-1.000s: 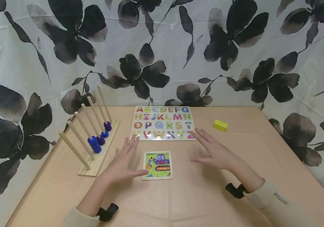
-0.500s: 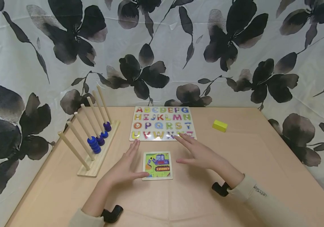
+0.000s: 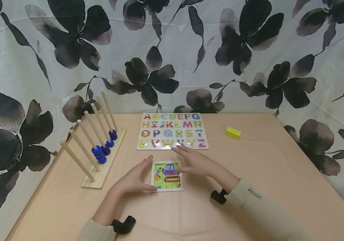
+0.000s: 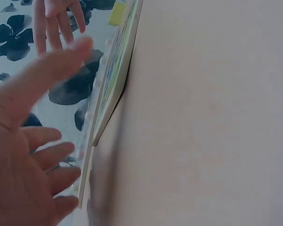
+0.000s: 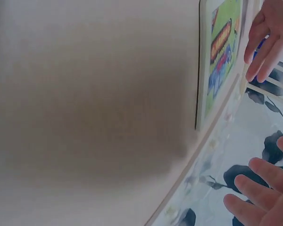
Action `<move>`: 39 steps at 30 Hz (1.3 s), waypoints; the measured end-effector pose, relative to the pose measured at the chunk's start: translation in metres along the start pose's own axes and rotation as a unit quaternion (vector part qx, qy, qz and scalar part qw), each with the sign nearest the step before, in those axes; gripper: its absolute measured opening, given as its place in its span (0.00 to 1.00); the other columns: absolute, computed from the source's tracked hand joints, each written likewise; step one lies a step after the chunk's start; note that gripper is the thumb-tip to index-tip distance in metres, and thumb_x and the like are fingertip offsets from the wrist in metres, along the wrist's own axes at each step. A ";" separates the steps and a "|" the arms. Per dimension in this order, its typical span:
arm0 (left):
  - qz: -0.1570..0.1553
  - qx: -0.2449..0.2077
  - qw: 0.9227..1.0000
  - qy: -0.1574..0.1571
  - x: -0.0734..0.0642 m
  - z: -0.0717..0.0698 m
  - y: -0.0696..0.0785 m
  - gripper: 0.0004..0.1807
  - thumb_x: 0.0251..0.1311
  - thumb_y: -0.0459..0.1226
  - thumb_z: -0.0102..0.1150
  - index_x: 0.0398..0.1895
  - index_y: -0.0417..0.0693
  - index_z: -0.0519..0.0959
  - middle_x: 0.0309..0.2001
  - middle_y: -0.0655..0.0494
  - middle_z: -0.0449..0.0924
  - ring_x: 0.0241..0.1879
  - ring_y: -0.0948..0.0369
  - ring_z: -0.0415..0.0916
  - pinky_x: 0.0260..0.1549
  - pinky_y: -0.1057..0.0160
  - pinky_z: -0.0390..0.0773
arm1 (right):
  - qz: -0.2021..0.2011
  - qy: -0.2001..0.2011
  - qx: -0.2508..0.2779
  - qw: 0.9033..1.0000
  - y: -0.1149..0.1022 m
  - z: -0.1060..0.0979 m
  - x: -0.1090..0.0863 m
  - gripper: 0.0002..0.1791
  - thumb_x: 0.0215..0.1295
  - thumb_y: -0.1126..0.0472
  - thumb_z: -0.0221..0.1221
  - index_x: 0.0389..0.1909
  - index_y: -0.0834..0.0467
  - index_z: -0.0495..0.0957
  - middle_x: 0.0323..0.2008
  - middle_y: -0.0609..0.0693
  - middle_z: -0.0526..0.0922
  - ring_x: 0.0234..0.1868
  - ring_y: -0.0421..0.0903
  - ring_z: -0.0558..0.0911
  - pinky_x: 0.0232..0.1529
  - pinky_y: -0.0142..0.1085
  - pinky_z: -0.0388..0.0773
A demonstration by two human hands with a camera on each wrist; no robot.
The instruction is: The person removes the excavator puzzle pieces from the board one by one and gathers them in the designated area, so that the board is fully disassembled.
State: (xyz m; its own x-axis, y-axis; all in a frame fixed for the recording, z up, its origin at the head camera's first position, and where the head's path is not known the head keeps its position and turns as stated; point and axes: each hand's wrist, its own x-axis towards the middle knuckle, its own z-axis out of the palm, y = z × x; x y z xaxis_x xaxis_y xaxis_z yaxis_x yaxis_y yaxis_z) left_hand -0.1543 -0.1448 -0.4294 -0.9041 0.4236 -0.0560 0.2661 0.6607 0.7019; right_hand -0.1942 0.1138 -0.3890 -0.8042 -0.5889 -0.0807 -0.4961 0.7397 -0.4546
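Note:
A small square jigsaw puzzle (image 3: 167, 182) with a digger picture lies flat in its pale frame on the table. My left hand (image 3: 134, 177) is at its left side, fingers extended and thumb over the lower left corner in the head view. From the right, my right hand (image 3: 197, 162) reaches over the puzzle's upper right side, its thumb overlapping the picture. Both hands hold nothing. In the left wrist view the left thumb (image 4: 52, 70) stands apart from the fingers, above the puzzle's edge. The right wrist view shows the right fingers (image 5: 257, 188) spread, apart from the puzzle.
Behind the puzzle lies an alphabet board (image 3: 172, 130) with colourful letters. To the left stands a wooden peg rack (image 3: 105, 174) with blue rings (image 3: 99, 154) on some pegs. A yellow block (image 3: 233, 133) sits at the back right. A floral cloth (image 3: 190, 50) hangs behind the table (image 3: 250, 160).
My right hand has moved left, from beside the alphabet board's lower right corner to the puzzle. The left hand has shifted slightly right and nearer me. The puzzle stays in place.

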 end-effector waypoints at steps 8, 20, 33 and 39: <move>-0.014 0.036 0.999 -0.020 0.008 0.005 -0.002 0.64 0.26 0.52 0.77 0.68 0.37 0.53 0.69 0.42 0.48 0.69 0.44 0.38 0.63 0.41 0.40 | -0.008 -0.037 0.013 0.999 -0.009 0.010 0.018 0.39 0.55 0.45 0.62 0.67 0.49 0.59 0.66 0.50 0.61 0.67 0.50 0.58 0.63 0.46 0.59; -0.029 0.083 0.996 -0.029 0.019 0.000 0.003 0.61 0.24 0.51 0.78 0.66 0.36 0.59 0.69 0.40 0.49 0.68 0.40 0.36 0.59 0.34 0.37 | 0.004 -0.077 0.010 0.997 -0.018 0.023 0.045 0.31 0.58 0.49 0.60 0.63 0.49 0.66 0.59 0.47 0.70 0.59 0.44 0.68 0.60 0.40 0.65; -0.041 0.071 0.996 -0.035 0.025 -0.002 0.006 0.59 0.25 0.49 0.78 0.66 0.38 0.60 0.69 0.40 0.49 0.68 0.40 0.37 0.59 0.34 0.40 | 0.022 -0.083 -0.037 0.996 -0.025 0.028 0.065 0.20 0.56 0.55 0.64 0.52 0.44 0.77 0.51 0.50 0.73 0.48 0.46 0.71 0.48 0.39 0.72; -0.043 0.071 0.996 -0.035 0.024 -0.001 0.005 0.59 0.25 0.49 0.78 0.67 0.42 0.59 0.69 0.41 0.49 0.68 0.40 0.37 0.59 0.34 0.39 | 0.027 -0.097 -0.065 0.993 -0.028 0.032 0.070 0.20 0.54 0.56 0.65 0.49 0.40 0.76 0.49 0.51 0.70 0.43 0.46 0.68 0.39 0.36 0.74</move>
State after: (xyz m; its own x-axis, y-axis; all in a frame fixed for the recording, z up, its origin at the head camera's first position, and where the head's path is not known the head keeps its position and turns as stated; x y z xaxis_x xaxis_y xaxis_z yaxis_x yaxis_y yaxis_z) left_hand -0.1750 -0.1316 -0.4268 -0.9016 0.3999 -0.1650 0.2372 0.7759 0.5845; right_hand -0.2267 0.0416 -0.4101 -0.7590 -0.5891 -0.2773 -0.5020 0.8007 -0.3268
